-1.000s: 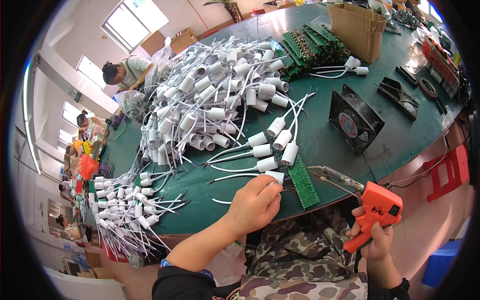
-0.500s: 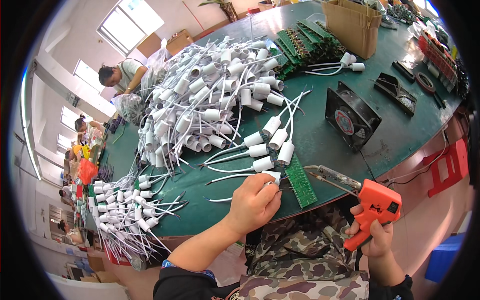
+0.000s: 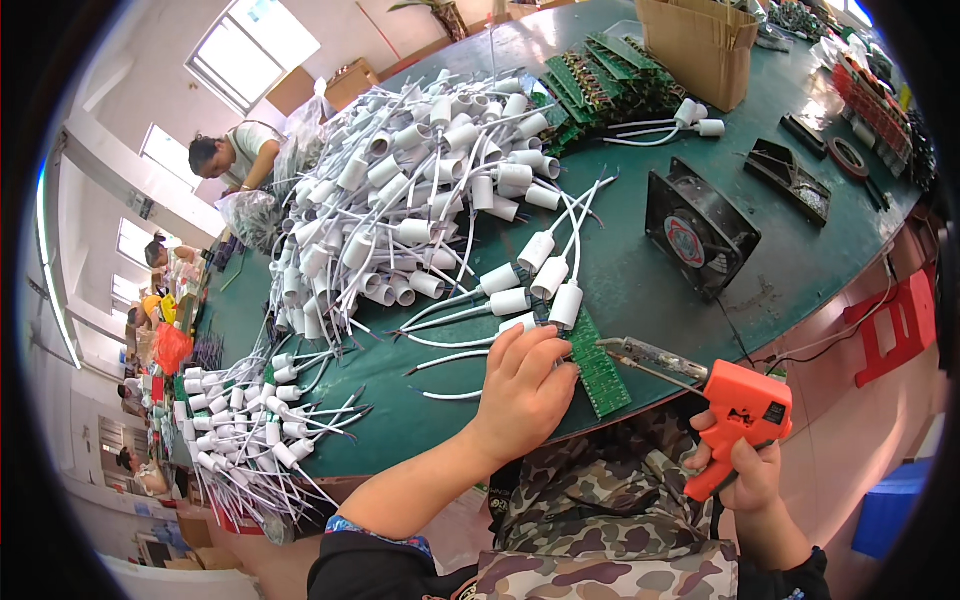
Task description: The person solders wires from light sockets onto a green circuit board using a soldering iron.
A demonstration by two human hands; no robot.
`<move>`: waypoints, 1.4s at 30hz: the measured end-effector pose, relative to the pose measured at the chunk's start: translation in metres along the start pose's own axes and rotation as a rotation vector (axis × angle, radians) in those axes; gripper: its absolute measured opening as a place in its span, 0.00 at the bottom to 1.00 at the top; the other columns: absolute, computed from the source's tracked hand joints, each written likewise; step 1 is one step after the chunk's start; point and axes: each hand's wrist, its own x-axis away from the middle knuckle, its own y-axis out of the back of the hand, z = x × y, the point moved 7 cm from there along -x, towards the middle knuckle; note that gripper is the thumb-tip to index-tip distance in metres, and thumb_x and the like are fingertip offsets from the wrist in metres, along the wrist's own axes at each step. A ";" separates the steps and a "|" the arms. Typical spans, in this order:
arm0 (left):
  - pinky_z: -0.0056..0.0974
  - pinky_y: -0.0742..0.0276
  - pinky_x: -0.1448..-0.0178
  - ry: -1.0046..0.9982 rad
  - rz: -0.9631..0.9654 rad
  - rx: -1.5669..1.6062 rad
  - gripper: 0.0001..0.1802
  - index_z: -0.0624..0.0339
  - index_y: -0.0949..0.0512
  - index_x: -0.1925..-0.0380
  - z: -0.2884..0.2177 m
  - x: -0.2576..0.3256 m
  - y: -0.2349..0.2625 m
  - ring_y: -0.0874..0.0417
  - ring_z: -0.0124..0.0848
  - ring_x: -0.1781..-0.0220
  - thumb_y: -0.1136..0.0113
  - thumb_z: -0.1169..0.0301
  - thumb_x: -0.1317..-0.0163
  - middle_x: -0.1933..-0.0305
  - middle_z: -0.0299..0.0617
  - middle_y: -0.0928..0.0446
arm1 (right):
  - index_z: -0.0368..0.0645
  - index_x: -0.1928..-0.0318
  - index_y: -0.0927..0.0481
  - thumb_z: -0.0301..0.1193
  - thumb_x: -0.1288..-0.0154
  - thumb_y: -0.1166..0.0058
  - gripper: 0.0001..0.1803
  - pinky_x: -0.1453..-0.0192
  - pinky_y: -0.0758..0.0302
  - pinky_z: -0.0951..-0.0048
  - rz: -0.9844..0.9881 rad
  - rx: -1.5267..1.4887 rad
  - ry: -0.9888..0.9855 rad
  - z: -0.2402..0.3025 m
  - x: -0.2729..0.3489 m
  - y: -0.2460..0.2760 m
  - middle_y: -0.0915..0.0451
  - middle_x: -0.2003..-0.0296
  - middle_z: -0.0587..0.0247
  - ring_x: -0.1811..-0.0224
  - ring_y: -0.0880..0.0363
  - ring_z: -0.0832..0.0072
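My right hand [image 3: 745,465] grips an orange soldering gun [image 3: 745,400]. The gun's metal tip reaches left to the edge of a green circuit board [image 3: 600,375] at the table's near edge. White lamp sockets [image 3: 565,305] with white wires stand in rows along both sides of the board. My left hand [image 3: 528,385] is curled over the board's left side, its fingers bent round a white socket that they largely hide. Another socket [image 3: 517,323] shows just beyond the knuckles. The left fingertips and the joint under them are out of sight.
A large heap of white sockets [image 3: 410,200] covers the table's middle, with a smaller pile [image 3: 250,420] at left. Stacked green boards [image 3: 605,85], a cardboard box [image 3: 700,50], a black fan [image 3: 700,230] and a black tray [image 3: 790,180] stand beyond. A person [image 3: 235,160] works at far left.
My left hand has shifted right and slightly up, from pinching a socket to curling over the board's edge. The soldering gun has moved slightly left, its tip now nearer the board.
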 end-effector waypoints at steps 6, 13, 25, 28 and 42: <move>0.56 0.35 0.29 0.007 0.010 -0.041 0.12 0.57 0.18 0.66 -0.002 0.001 0.001 0.24 0.42 0.39 0.30 0.76 0.54 0.51 0.40 0.22 | 0.30 0.33 0.35 0.33 0.31 0.40 0.32 0.54 0.11 0.60 0.038 0.084 -0.023 -0.002 0.000 0.000 0.20 0.46 0.41 0.61 0.13 0.65; 0.55 0.36 0.29 -0.001 -0.001 -0.056 0.12 0.57 0.17 0.66 -0.002 0.003 0.000 0.24 0.42 0.39 0.30 0.76 0.53 0.51 0.39 0.22 | 0.32 0.35 0.30 0.16 0.38 0.42 0.29 0.55 0.15 0.69 0.139 0.300 0.018 0.001 0.002 -0.014 0.18 0.45 0.46 0.57 0.14 0.72; 0.55 0.38 0.28 0.011 0.005 -0.076 0.11 0.56 0.18 0.66 -0.003 0.003 -0.001 0.24 0.41 0.39 0.31 0.75 0.53 0.52 0.37 0.22 | 0.30 0.44 0.23 0.15 0.41 0.42 0.23 0.48 0.20 0.70 0.171 0.466 0.057 0.001 -0.002 -0.021 0.17 0.53 0.52 0.56 0.15 0.70; 0.55 0.38 0.28 0.013 0.004 -0.078 0.11 0.56 0.18 0.66 -0.002 0.003 -0.002 0.24 0.41 0.39 0.31 0.75 0.53 0.52 0.37 0.22 | 0.30 0.46 0.22 0.16 0.43 0.42 0.22 0.49 0.20 0.70 0.193 0.488 0.062 0.001 -0.004 -0.025 0.17 0.53 0.52 0.57 0.15 0.69; 0.56 0.39 0.27 0.023 0.005 -0.071 0.10 0.56 0.18 0.68 -0.002 0.003 -0.001 0.24 0.42 0.39 0.32 0.75 0.52 0.52 0.38 0.22 | 0.31 0.45 0.22 0.18 0.41 0.41 0.21 0.50 0.20 0.70 0.154 0.484 0.035 -0.004 0.001 -0.019 0.17 0.55 0.53 0.57 0.15 0.70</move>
